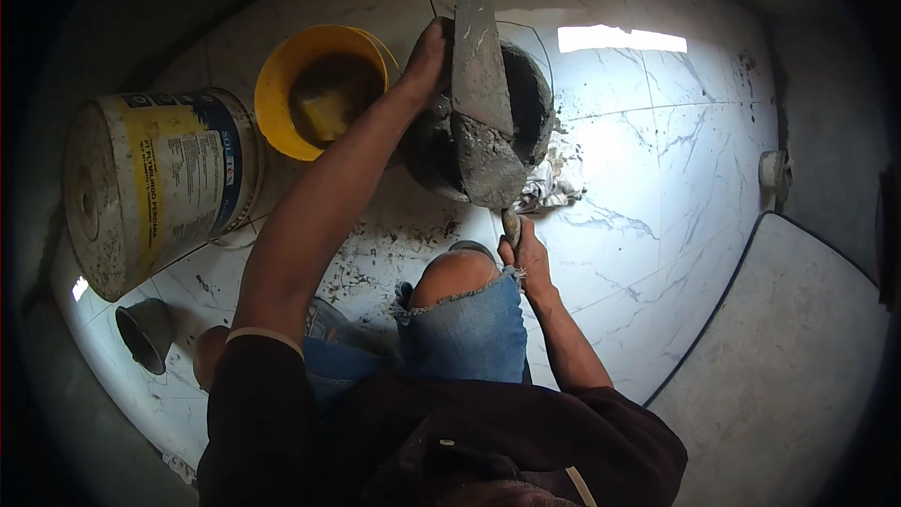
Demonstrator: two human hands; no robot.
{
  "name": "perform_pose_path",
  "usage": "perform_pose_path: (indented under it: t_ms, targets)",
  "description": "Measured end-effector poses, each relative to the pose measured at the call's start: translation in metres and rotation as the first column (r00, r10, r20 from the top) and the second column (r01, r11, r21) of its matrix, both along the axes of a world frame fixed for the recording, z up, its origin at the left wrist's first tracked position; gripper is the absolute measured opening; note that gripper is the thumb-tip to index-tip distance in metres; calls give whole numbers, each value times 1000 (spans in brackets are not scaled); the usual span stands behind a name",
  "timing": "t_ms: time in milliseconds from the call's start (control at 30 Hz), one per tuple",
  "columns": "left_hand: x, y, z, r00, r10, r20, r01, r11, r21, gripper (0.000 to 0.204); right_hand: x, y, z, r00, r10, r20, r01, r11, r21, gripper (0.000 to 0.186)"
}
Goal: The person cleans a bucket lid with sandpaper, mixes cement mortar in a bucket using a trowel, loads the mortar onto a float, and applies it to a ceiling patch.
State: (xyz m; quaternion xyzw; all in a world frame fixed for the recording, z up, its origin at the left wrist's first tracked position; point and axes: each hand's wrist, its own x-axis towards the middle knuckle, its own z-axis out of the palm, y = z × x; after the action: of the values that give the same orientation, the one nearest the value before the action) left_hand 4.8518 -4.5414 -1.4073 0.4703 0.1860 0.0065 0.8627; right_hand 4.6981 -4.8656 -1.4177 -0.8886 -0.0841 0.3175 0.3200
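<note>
Mortar-laden trowel, held over the mouth of a dark mortar bucket, at the lower end of a long, tapered grey board. Right hand clamped on the trowel's short handle; left hand well apart from the right, at the left edge of the board, cannot tell whether closed on the board or on the bucket rim behind.

Surroundings: near the mortar bucket on the left, a yellow bucket with murky liquid; farther left, a large printed pail lying on its side; below that, a small dark pail, tipped over; just beside the mortar bucket at lower right, a crumpled rag. In the way of the view: the left forearm, slanting across the floor, and a bent knee below the mortar bucket.

Hidden or unclear: left fingertips, behind the board; much of the mortar bucket's interior, in shadow and under the tools; a pale patch in the liquid, too murky to identify; outer corners, lost in darkness.

Materials: wet, lumpy grey mortar on the trowel; thin grey smears along the board; frayed blue denim around the knee; glossy, grey-veined white tiles, spattered with dark crumbs
</note>
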Motion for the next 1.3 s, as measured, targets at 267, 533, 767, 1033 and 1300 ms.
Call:
perform_pose_path:
  t_ms: [267,533,767,1033,1300]
  targets:
    - [50,17,-71,991,20,135,-83,875,476,28,41,-17,-27,995,99,-25,-99,994,-34,50]
    - [55,24,-99,990,100,102,-139,840,524,24,9,-63,-20,989,149,12,-146,980,-135,52]
    - [29,23,-104,994,100,49,-111,836,538,28,-72,-120,31,999,52,7,-49,980,-193,54]
    - [-83,18,72,993,2,-118,-13,996,-92,59,-25,-58,104,999,-13,-50,17,996,89,49]
    - [-121,37,92,976,130,-177,-137,990,-25,68,-21,12,64,925,-5,-379,103,966,238,48]
